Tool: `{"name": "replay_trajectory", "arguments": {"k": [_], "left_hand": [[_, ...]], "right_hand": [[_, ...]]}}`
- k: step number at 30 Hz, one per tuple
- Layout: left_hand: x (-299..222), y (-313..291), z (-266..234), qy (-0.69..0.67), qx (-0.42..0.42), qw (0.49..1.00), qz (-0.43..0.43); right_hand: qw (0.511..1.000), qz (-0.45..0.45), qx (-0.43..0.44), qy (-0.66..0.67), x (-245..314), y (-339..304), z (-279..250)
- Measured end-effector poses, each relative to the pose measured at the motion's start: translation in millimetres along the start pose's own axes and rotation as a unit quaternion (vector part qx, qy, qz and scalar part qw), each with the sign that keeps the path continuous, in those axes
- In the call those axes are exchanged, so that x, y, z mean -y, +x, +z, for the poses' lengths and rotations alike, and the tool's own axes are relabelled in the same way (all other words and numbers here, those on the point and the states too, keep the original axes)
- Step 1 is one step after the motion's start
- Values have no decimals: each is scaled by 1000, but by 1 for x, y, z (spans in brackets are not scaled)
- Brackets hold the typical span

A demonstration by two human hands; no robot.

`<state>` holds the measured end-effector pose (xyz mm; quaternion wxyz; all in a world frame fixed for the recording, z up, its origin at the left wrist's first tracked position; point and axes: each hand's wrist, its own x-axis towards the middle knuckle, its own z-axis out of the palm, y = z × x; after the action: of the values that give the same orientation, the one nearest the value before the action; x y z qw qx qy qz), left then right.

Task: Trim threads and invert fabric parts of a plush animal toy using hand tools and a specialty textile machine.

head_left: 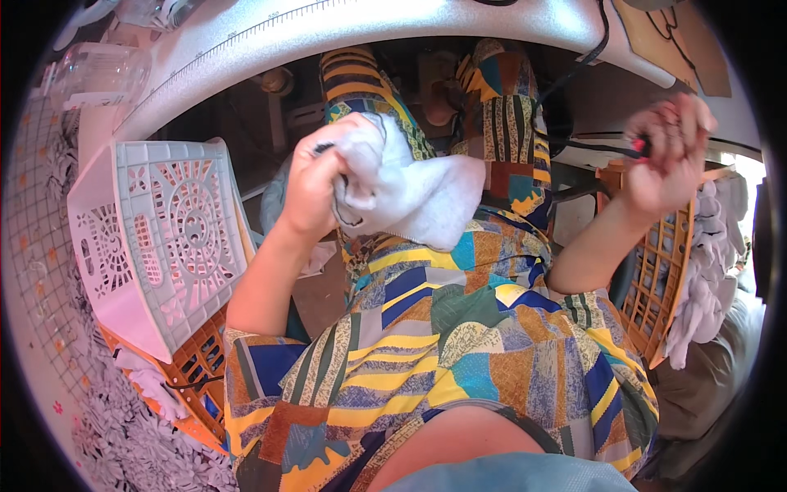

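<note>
My left hand (316, 176) is closed round a whitish, fuzzy sock (410, 193), bunched at the fingers. Its loose end hangs to the right above my lap, and a dark edge shows along part of it. A small dark patch is visible by my fingertips. Raised at the right, my right hand (668, 152) is blurred by motion. Its curled fingers meet a thin dark rod (594, 147) with a red end, which points left toward my knee. I cannot make out the rod's exact kind.
A pale table edge (270, 37) with a measuring scale curves ahead. On it, at left, lies a clear plastic bottle (102, 75). A white basket (184, 221) rests over an orange crate (193, 365). Another orange crate (656, 287) stands right, beside piled whitish pieces (709, 271).
</note>
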<state>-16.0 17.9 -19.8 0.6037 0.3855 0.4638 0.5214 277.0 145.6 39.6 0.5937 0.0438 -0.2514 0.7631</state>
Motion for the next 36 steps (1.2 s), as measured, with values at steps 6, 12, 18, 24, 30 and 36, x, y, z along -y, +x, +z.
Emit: {"name": "replay_trajectory", "arguments": {"k": [6,12,18,24,30,36], "left_hand": [[-4,0,-1,-105,-33,994,-13],[-1,6,6,-101,-144,982,-74],[57,27,-12,442,-38,889,110],[87,25,14,539,27,816,206],[70,23,46,443,28,888,124],[20,47,119,314,49,906,279]], "right_hand": [[993,-89,-37,-61,86,-16,-18],[899,-155,-177,-370,89,-35,-15],[933,81,-132,-326,39,-33,-10],[983,138,-91,-84,21,-39,-16],[986,123,-110,-9,9,-42,-22],[986,71,-149,-23,-22,-43,-12]]}}
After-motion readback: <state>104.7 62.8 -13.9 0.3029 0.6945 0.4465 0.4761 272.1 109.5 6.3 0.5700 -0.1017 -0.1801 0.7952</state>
